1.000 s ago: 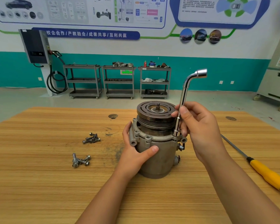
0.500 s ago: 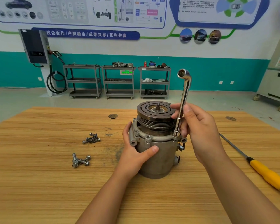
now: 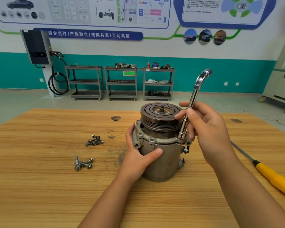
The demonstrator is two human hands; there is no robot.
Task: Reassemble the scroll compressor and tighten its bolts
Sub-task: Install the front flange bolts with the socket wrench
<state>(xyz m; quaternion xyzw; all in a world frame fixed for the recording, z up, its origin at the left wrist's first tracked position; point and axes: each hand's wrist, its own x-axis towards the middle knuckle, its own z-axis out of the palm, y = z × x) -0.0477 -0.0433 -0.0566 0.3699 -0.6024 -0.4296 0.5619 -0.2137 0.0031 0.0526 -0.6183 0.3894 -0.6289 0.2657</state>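
The grey scroll compressor (image 3: 161, 163) stands upright on the wooden table (image 3: 39, 186), its grooved pulley on top. My left hand (image 3: 138, 155) grips its body from the left, thumb across the front. An L-shaped chrome socket wrench (image 3: 193, 99) stands nearly upright with its lower socket on a bolt at the flange's right side. My right hand (image 3: 206, 127) holds the wrench shaft between thumb and fingers. The wrench's bent upper end points away to the right.
Two small piles of loose bolts lie left of the compressor, one (image 3: 94, 141) farther back and one (image 3: 82, 163) nearer. A yellow-handled screwdriver (image 3: 270, 175) lies at the right of the table. Shelving carts (image 3: 122, 83) stand by the far wall.
The wrench has turned about its upright shaft: its bent top pointed right, swung toward me, and now points back to the right. My left hand and the compressor have stayed still.
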